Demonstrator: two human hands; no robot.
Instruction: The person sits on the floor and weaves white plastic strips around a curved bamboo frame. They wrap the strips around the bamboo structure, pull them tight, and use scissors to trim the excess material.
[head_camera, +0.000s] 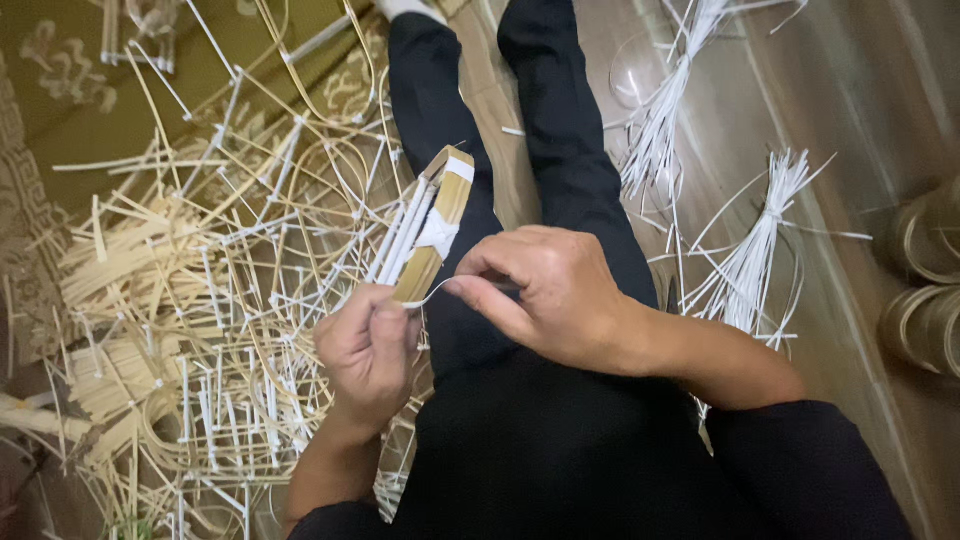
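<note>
Head view looks down on a person sitting in black trousers; the lower end of the flat bundle of tan bamboo slats with white strips (430, 230) is hidden inside the left hand (368, 350), whose fingers are curled tight around it. The bundle stands tilted above the left thigh. The right hand (545, 290) pinches a thin white plastic strip (428, 292) between thumb and forefinger, just beside the bundle. A tangled heap of tied slat pieces (200, 300) covers the floor at left, partly blurred. Two tied bunches of white strips (745, 265) lie at right, and round tan coils (925, 275) are cut off by the edge.
</note>
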